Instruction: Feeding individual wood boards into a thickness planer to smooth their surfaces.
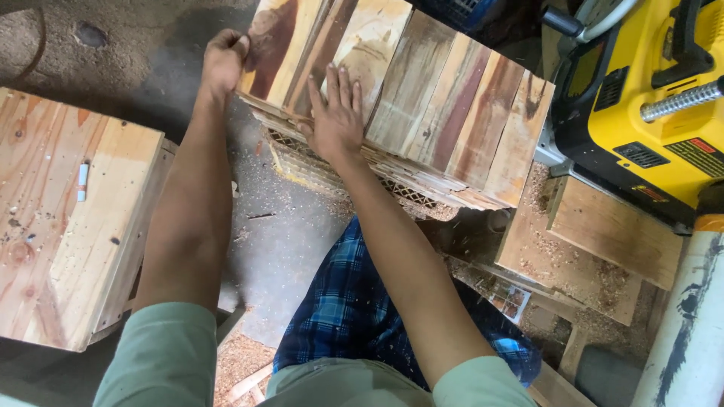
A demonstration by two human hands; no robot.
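Plaid trousers (354,301) at six o'clock; beyond, the right hand (336,113) lies flat, fingers spread, on stacked wood boards (422,90). Left hand (225,60) pinches their eleven-o'clock corner; boards' long axes run toward one o'clock.

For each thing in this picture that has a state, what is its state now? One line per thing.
left hand: closed, gripping the left edge of the plank stack.
right hand: open, flat on top of the planks.
plank stack: planks side by side, resting on a lattice crate.
lattice crate: mostly covered by the planks.
yellow machine: standing at the right; whether it runs cannot be told.
wooden panel: lying flat at the left, untouched.
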